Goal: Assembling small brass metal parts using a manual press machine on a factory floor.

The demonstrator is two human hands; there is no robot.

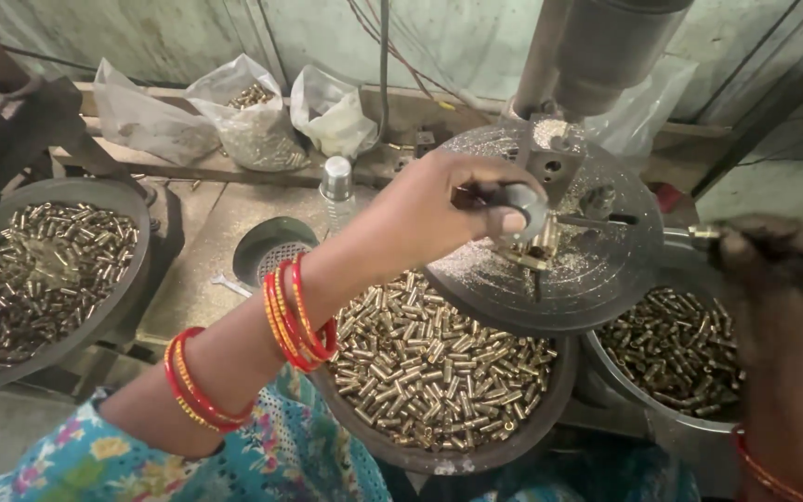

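Centre pan [513, 444]: brass pieces, below round machine plate [597, 279]
Left hand [439, 209]: clamped on knob [524, 206] over plate
Right hand [778, 265]: pinching brass piece [704, 236], right of plate

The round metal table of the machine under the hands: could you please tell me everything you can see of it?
The round metal table is a dark grey disc, dusted with fine brass-coloured filings. A small fixture holding brass pieces sits near its middle, below the machine's grey column. The left hand reaches over it gripping a grey knob. It overhangs two pans of brass pieces.
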